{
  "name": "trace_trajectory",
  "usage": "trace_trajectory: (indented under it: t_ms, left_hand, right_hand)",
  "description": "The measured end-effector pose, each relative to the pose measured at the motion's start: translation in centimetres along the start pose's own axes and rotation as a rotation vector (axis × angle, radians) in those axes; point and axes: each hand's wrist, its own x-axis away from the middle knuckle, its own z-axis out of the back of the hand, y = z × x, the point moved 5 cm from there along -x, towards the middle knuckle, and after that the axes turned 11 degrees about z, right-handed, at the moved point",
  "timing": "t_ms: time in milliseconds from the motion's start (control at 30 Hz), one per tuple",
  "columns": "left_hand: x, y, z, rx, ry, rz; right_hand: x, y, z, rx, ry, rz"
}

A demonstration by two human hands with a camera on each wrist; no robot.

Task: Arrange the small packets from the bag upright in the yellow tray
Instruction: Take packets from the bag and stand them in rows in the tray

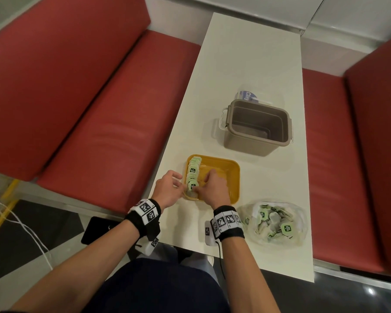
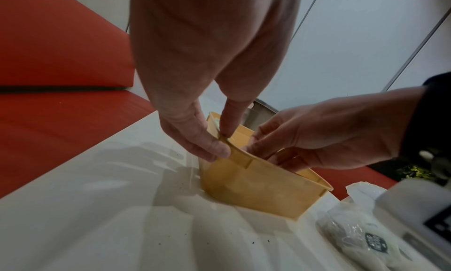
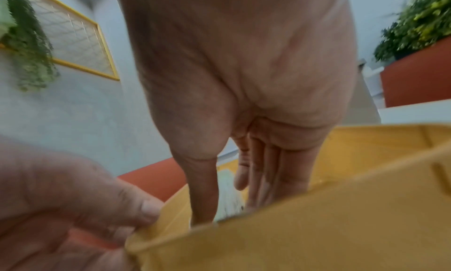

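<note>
The yellow tray (image 1: 231,177) sits near the table's left edge. A row of small green-and-white packets (image 1: 192,171) stands upright along its left wall. My left hand (image 1: 182,189) pinches the tray's near-left rim between thumb and forefinger, as the left wrist view shows at the left hand (image 2: 223,142). My right hand (image 1: 195,188) reaches into the tray, with thumb and fingers on either side of the nearest packet (image 3: 228,196) in the row. The clear bag (image 1: 273,222), to the right of the tray, holds several more packets.
An open grey bin (image 1: 257,127) stands beyond the tray, a clear container behind it. A small white device (image 1: 209,232) lies by my right wrist. A black phone (image 1: 95,229) rests on the red bench to the left. Red benches flank the narrow white table (image 1: 246,64).
</note>
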Motion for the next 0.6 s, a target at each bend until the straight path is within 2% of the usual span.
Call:
trace_trajectory:
  t_ms: [67,133,200,267,467,600]
  left_hand:
    - [-0.1,-0.2,0.0,-0.008,0.003,0.001]
    - [-0.2,-0.3,0.0,-0.006,0.001,0.002]
    - [-0.2,-0.4,0.0,-0.009,0.000,0.005]
    - [-0.2,-0.3,0.0,-0.005,-0.001,0.005]
    - [-0.3,-0.2,0.0,-0.035,-0.003,-0.026]
    - [-0.3,-0.1,0.1,-0.038,0.005,-0.024]
  right_hand:
    - [0.1,0.2,0.5,0.138,0.003,-0.040]
    - [0.0,0.5,0.1,0.230,-0.071,-0.077]
    - [-0.1,0.5,-0.8,0.227,-0.169,-0.071]
    - [-0.3,0.2,-1.6,0.180,-0.196,-0.056]
    - [0.1,-1.1,-1.4,0.053,-0.034,0.003]
    - [0.2,-0.7,-1.7,-0.065,0.002,-0.024]
